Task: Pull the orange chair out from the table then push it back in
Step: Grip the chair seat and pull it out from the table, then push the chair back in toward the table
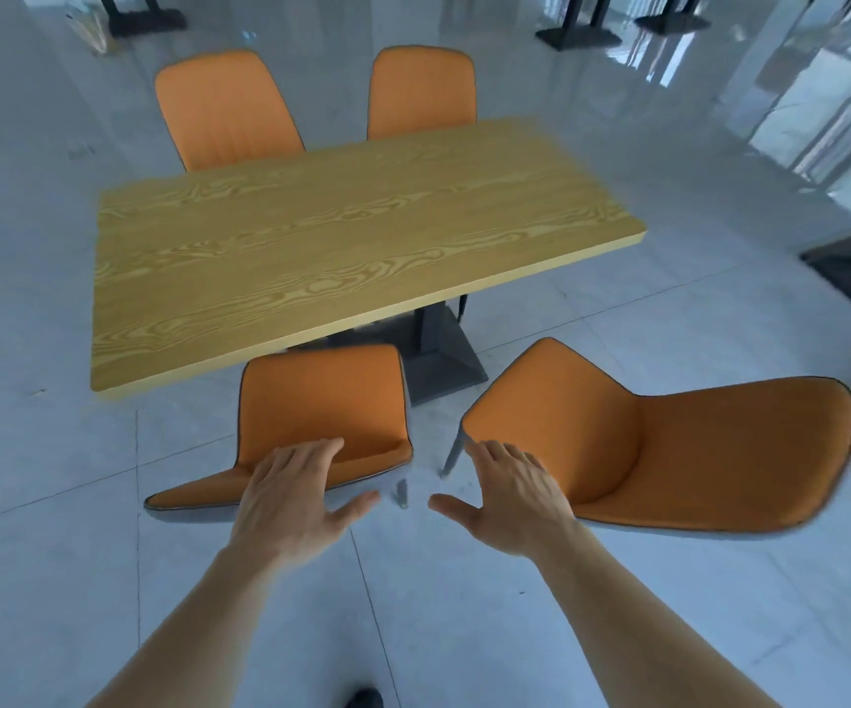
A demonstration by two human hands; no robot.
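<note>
Both open hands hover over orange chair (323,401) backs.

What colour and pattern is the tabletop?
The tabletop is yellowish wood with a bold swirling grain pattern; the head view shows it best.

This looks like a canteen or cafeteria hall. A long wood-grain table (341,247) on a black pedestal base (438,360) stands on glossy pale floor tiles (617,631), with matching orange chairs (229,109) around it. More black pedestal bases (579,35) stand at 1 o'clock and 11 o'clock; at 2 o'clock the floor reflects what may be tall windows.
</note>
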